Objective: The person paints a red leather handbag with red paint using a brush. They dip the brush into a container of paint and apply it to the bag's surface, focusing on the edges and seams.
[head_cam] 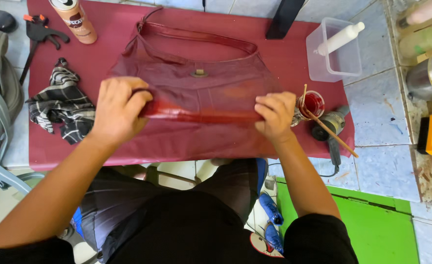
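I see both hands pressed down on a dark red leather handbag [196, 93] that lies flat on a maroon mat [103, 54]. My left hand [119, 108] curls over the bag's near left corner, fingers bent and closed on the folded lower edge, thumb tucked toward the middle. My right hand [276, 116] does the same at the near right corner, knuckles up, fingers clenched on that same edge. Between the two hands the bottom edge of the bag shows as a brighter red band [201, 113]. The bag's strap [196, 35] arcs away beyond the hands, and a small brass clasp [199, 73] sits beyond and between them.

Just outside my right hand stands a small glass of red liquid [313, 104] with a thin wooden stick [326, 124] leaning in it. Just past that lies a grey power tool [329, 125]. Farther out, beyond the right hand, a clear plastic tub [334, 51] holds a white bottle [339, 38].

Outside my left hand lies a crumpled black-and-white checked cloth [62, 105]. Beyond it I see a brown spray can [75, 19] and a black clamp with orange tips [40, 30], both well apart from the hand.
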